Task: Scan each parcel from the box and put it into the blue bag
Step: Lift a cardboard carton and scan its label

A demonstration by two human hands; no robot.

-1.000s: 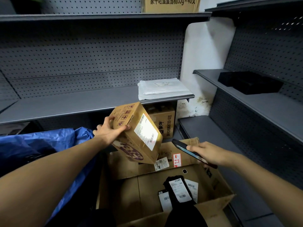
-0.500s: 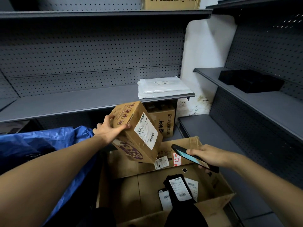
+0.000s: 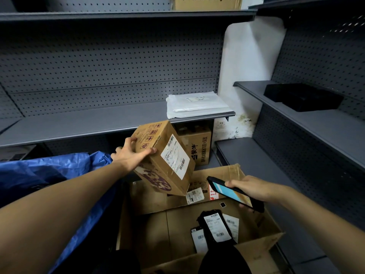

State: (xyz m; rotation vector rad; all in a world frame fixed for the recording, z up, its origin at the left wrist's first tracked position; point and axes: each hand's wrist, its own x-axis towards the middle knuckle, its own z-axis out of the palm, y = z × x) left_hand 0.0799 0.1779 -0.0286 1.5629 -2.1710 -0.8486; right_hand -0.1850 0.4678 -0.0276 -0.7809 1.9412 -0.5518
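My left hand (image 3: 131, 155) grips a brown cardboard parcel (image 3: 158, 171) by its upper left corner and holds it tilted in the air above the open cardboard box (image 3: 158, 234). Its white barcode label (image 3: 175, 156) faces right. My right hand (image 3: 250, 189) holds a black phone scanner (image 3: 233, 192) with a lit screen, just right of and below the parcel. In the box lie a black parcel (image 3: 216, 228) with a white label and other labelled parcels (image 3: 199, 241). The blue bag (image 3: 49, 171) lies at the left, partly hidden by my left arm.
Grey pegboard shelves surround the spot. A white flat package (image 3: 195, 104) lies on the middle shelf. A printed carton (image 3: 197, 147) stands under that shelf. A black item (image 3: 304, 96) sits on the right shelf, and another carton (image 3: 205, 2) on the top shelf.
My right hand has lowered the phone scanner a little and drawn it slightly right, away from the label. My left hand keeps the parcel almost still.
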